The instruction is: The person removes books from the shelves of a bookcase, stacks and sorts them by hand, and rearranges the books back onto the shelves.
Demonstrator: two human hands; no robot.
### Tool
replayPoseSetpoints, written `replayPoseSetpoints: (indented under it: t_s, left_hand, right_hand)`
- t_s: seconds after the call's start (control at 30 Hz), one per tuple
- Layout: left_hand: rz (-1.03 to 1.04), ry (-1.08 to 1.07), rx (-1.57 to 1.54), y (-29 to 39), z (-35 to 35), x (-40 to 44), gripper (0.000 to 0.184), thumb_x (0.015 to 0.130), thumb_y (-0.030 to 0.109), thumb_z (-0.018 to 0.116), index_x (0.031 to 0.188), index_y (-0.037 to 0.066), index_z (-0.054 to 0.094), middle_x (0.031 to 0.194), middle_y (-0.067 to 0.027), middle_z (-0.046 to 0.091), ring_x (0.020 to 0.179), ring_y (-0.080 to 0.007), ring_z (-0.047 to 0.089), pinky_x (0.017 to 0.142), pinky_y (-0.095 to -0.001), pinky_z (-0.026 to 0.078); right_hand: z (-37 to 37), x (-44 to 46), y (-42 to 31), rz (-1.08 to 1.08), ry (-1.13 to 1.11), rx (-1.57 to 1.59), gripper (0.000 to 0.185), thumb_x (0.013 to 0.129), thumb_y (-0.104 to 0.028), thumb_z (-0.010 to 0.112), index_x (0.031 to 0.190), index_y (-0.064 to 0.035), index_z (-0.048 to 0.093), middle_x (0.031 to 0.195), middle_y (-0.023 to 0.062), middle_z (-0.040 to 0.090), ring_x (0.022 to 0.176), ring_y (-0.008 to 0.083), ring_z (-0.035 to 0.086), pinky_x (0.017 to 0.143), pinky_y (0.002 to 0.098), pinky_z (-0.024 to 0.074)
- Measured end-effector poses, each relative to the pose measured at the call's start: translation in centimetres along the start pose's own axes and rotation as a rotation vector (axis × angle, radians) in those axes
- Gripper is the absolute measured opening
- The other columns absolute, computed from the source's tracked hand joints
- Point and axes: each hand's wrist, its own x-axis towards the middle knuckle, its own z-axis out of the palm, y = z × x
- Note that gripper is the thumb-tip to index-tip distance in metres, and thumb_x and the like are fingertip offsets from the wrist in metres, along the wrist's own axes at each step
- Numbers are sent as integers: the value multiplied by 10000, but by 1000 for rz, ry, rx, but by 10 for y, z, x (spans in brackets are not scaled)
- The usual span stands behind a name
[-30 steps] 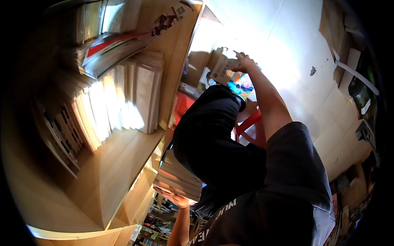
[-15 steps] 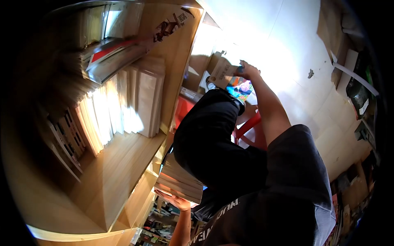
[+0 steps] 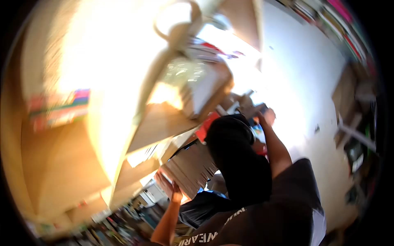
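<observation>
I have the left hand point(image 3: 169, 187) spread flat on the end of the book stack point(image 3: 188, 169), not closed round it. Stack lies straight off that palm, up and right in view, filling the space between hand and black-trousered leg point(image 3: 240, 158). Left is clearly the nearer hand; right hand point(image 3: 269, 117) is well apart, past the leg, beside a brown-grey item point(image 3: 248, 108). Too blurred for me to tell whether its fingers are clamped on that.

Orientation: stack's layers build away from the left palm toward the leg; each book's visible edge runs crosswise, slanting down-right in view. Ragged ends face lower right. Wooden shelf point(image 3: 150, 133) sits above the left hand.
</observation>
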Motion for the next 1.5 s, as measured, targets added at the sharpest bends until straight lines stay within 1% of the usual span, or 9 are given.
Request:
replayPoseSetpoints:
  t_s: [0.33,0.6,0.7,0.8,0.87,0.93,1.07,1.17,1.5]
  left_hand:
    - [-165,80,-35,22,-8,-3,786,946,467,554,1559,46,302,1642,-224,205,1523,-429,141,1216,-547,110]
    - [-186,190,-79,18,2,-3,815,925,559,533,1551,70,351,1638,-216,230,1519,-407,181,1211,-553,147]
    - [-204,182,-25,23,4,-3,809,928,563,521,1551,73,355,1639,-213,234,1519,-405,184,1215,-549,139]
    - [-201,214,-51,23,8,-3,819,912,558,534,1544,65,365,1639,-216,233,1516,-412,191,1217,-551,132]
    - [-193,234,-74,23,8,-4,835,894,553,549,1538,52,370,1634,-226,239,1512,-423,194,1213,-560,134]
    - [-192,240,-91,22,6,-5,834,894,554,549,1535,49,375,1633,-227,243,1511,-424,198,1212,-562,136]
    - [-193,253,-97,24,5,-6,826,899,561,549,1524,45,392,1622,-232,263,1500,-430,219,1202,-568,160]
    - [-194,259,-88,25,4,-4,825,900,566,551,1517,39,401,1611,-240,281,1494,-434,234,1195,-574,177]
    - [-227,176,-93,26,1,-5,827,919,589,497,1546,66,365,1638,-211,240,1526,-394,169,1227,-536,110]
  right_hand:
    - [-108,-62,-34,-480,164,273,234,863,-160,671,1009,16,625,1010,170,619,895,316,627,796,411,517]
    - [-301,-247,-318,-1379,285,698,99,848,4,649,909,4,572,900,97,556,866,225,543,834,315,444]
    - [-340,-316,-431,-1572,93,827,176,818,-56,715,924,-2,585,912,92,561,893,228,557,815,343,460]
    - [-351,-369,-548,-1874,339,700,322,800,-204,754,1017,-14,611,1015,137,598,988,321,579,890,413,459]
    - [-338,-383,-615,-1769,625,416,532,769,-421,754,1113,-31,644,1090,170,615,1122,343,560,919,441,459]
    - [-352,-411,-668,-1359,187,-371,670,766,-553,711,1218,-64,632,1250,163,595,1207,339,538,941,430,467]
    - [-276,-357,-735,-1529,749,-23,761,794,-622,649,1413,-193,543,1476,94,483,1328,324,475,1152,564,292]
    - [-273,-359,-734,-1504,744,-169,741,805,-608,644,1442,-249,524,1475,71,480,1356,318,452,1174,625,202]
    - [-260,-345,-748,-1628,954,-112,379,778,-471,638,1020,-196,736,1003,96,699,999,280,627,1010,450,411]
